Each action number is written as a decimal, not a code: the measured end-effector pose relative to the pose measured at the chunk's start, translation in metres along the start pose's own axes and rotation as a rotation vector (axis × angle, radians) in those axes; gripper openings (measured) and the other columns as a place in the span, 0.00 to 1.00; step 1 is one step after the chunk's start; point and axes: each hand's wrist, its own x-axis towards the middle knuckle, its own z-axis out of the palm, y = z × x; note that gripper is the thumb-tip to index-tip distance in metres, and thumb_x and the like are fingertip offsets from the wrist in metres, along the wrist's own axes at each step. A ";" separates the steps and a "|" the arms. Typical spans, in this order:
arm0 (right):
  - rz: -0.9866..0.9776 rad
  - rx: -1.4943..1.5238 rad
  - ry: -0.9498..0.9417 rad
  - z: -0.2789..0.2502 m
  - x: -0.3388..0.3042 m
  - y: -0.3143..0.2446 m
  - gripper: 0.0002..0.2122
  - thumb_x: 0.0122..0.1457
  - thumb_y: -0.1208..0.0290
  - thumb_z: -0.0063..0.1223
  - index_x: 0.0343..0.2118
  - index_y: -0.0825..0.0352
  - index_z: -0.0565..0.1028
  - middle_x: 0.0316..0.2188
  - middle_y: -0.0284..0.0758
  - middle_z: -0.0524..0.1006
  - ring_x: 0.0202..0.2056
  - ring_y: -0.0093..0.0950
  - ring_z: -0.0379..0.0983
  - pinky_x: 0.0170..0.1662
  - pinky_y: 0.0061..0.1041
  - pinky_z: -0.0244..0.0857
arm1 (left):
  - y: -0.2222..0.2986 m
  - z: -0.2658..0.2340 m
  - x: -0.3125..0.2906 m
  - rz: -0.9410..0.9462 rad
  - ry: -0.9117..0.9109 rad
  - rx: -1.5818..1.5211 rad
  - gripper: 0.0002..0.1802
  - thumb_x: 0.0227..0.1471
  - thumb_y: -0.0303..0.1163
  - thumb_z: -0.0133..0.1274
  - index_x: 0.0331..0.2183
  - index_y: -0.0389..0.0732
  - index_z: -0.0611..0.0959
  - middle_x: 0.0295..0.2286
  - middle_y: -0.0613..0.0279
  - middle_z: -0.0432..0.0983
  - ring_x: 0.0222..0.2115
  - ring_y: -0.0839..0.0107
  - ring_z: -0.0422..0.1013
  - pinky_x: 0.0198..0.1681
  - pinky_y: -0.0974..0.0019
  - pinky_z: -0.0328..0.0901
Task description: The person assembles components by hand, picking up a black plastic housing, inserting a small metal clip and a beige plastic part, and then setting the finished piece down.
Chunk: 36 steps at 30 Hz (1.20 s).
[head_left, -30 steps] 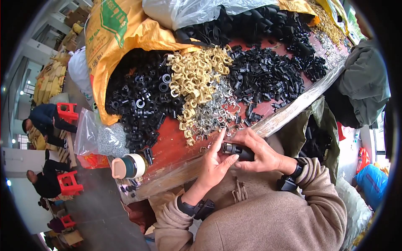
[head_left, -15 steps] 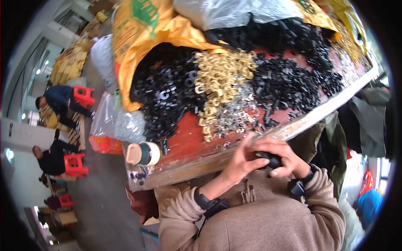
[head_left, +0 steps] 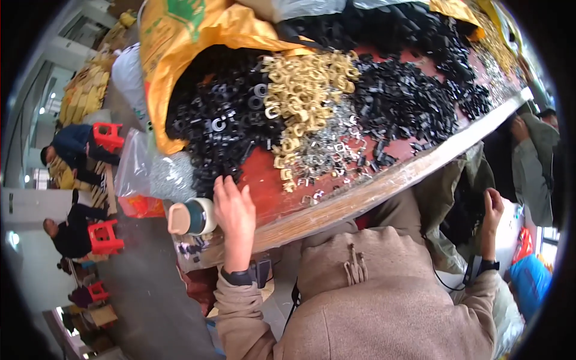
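My left hand (head_left: 235, 209) reaches over the table's near left part, palm down. Its fingers are stretched out and apart, with the tips at the lower edge of a pile of black plastic pieces (head_left: 207, 123). No object shows in it. Off to the right, beyond the table edge, my right hand (head_left: 493, 207) is raised beside dark green cloth (head_left: 444, 240). Its fingers are loosely bent, and I see nothing held in them. Gold-coloured ring-shaped pieces (head_left: 300, 102) and small silver metal bits (head_left: 327, 147) lie in the middle of the red tabletop (head_left: 264, 195).
A lidded cup (head_left: 204, 216) stands by my left hand at the table corner. An orange sack (head_left: 162, 78) spills the black pieces; another black heap (head_left: 408, 102) lies right. A clear bag (head_left: 171, 177) hangs at the left edge. Another person's arm (head_left: 525, 156) is at right. People sit on red stools (head_left: 107, 237).
My hands, earlier together around a black object at the table edge, have parted. The left moved left to the black pieces; the right moved out right. The black object is no longer visible in either.
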 end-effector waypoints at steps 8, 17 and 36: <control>-0.099 -0.297 -0.024 0.020 0.009 -0.028 0.13 0.44 0.70 0.51 0.33 0.69 0.68 0.29 0.33 0.69 0.34 0.24 0.65 0.38 0.19 0.57 | -0.013 0.021 0.005 0.019 -0.106 -0.083 0.18 0.40 0.26 0.49 0.37 0.32 0.69 0.35 0.45 0.65 0.37 0.50 0.62 0.39 0.58 0.59; -0.419 -0.003 -0.117 0.071 0.011 -0.119 0.11 0.40 0.78 0.51 0.31 0.69 0.69 0.32 0.38 0.69 0.35 0.32 0.66 0.38 0.24 0.59 | -0.010 0.005 0.006 0.025 -0.200 -0.137 0.18 0.38 0.24 0.51 0.36 0.31 0.69 0.30 0.50 0.65 0.28 0.56 0.64 0.31 0.63 0.61; -0.889 -0.121 -0.496 0.222 0.032 -0.195 0.02 0.42 0.74 0.47 0.20 0.65 0.70 0.21 0.33 0.67 0.26 0.33 0.66 0.30 0.28 0.58 | 0.078 -0.023 -0.030 -0.592 -1.007 -1.829 0.20 0.31 0.23 0.59 0.30 0.38 0.67 0.24 0.59 0.66 0.18 0.77 0.63 0.18 0.78 0.58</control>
